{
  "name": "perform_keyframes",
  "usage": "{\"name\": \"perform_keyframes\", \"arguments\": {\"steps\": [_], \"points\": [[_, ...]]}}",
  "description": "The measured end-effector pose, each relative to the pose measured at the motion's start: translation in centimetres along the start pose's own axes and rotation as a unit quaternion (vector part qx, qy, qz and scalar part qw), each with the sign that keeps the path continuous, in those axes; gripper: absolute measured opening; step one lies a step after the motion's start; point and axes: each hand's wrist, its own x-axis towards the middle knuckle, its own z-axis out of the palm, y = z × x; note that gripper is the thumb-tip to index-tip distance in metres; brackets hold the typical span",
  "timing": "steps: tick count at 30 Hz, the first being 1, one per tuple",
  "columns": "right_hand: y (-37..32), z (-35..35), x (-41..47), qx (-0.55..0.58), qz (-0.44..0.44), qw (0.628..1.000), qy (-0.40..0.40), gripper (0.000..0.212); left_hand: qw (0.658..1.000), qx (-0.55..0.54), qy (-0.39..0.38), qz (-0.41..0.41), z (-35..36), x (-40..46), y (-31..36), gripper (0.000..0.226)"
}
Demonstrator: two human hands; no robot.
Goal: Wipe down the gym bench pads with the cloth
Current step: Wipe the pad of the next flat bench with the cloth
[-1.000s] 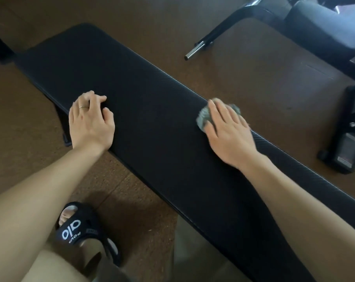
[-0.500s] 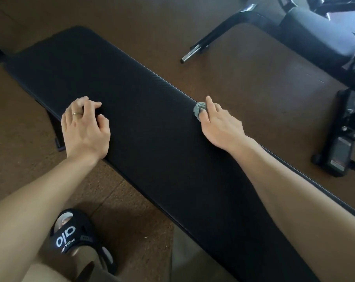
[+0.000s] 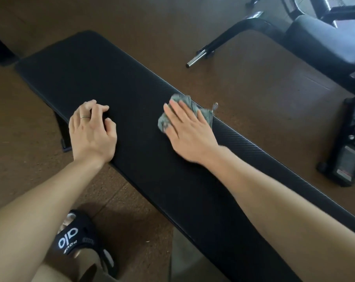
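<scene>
A: While wiping under way, noted: bench pad (image 3: 131, 110), long and black, running diagonally from far left to near right over brown floor (image 3: 253, 94). Second bench (image 3: 323, 43) with a chrome-tipped leg (image 3: 194, 62) at far right, well apart. Sandal (image 3: 77, 239) on floor at near left.

B: Hands?

A: Left hand (image 3: 92, 131) on near edge of pad, fingers loosely curled, holding nothing, ring visible; judged to be bracing. Right hand (image 3: 187, 129) flat, fingers straight, pressing down on cloth (image 3: 203, 113). Cloth grey, bunched, lying on pad toward far edge, partly hidden under palm; one corner (image 3: 214, 106) sticking out past far edge.

B: Advice for the stroke?

A: Judged best: spread cloth flatter under palm, since a bunched wad covers only a narrow strip. Keep even pressure through whole palm, not fingertips alone. Run overlapping passes along pad's length, near edge to far edge, then work toward far-left end, which looks untouched but cannot be confirmed. Tuck loose corner under to avoid dragging off the edge.

B: Risk?

A: Textured surface likely to grip cloth; possible rolling up under hand. Some blur on right wrist, so exact contact unclear.
</scene>
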Motion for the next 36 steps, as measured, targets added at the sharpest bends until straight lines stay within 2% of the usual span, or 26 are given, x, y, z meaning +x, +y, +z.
{"name": "perform_keyframes", "arguments": {"steps": [4,9,11,15,19,22,26,31,34,36], "points": [[-1.4,-0.2,3.2,0.009,0.035,0.999,-0.014,0.061,1.0,0.008,-0.007,0.001,-0.2,0.0,0.2,0.031],[-4.1,0.8,-7.6,-0.006,-0.059,0.997,-0.046,0.065,1.0,0.011,0.004,0.005,0.0,-0.2,0.2,0.03],[-3.7,0.8,-8.4,-0.02,-0.085,0.994,-0.068,0.064,1.0,0.008,0.008,0.002,0.3,-0.3,0.1,0.03],[-2.5,0.4,-1.9,-0.028,-0.113,0.992,-0.041,0.06,1.0,0.01,0.006,0.0,0.4,-0.1,0.1,0.03],[-2.6,-0.4,8.1,-0.02,-0.048,0.998,-0.03,0.057,1.0,0.0,0.001,0.001,0.1,-0.1,-0.1,0.03],[-3.4,-0.7,11.9,-0.028,-0.021,0.999,-0.039,0.058,1.0,-0.015,0.001,0.001,0.0,-0.1,0.0,0.03],[-4.7,0.0,7.8,-0.005,-0.019,1.0,-0.023,0.06,1.0,-0.014,-0.003,-0.004,0.1,-0.2,0.0,0.031],[-5.4,1.0,-1.5,-0.013,-0.092,0.995,-0.037,0.062,1.0,-0.009,-0.014,-0.005,0.1,-0.1,-0.1,0.031],[-4.8,0.6,1.7,-0.012,-0.112,0.993,-0.041,0.061,1.0,-0.007,-0.016,-0.004,0.1,-0.1,-0.1,0.031],[-4.6,0.2,6.2,-0.012,-0.094,0.995,-0.033,0.06,1.0,-0.008,-0.013,-0.002,0.1,-0.1,-0.3,0.031]]}}
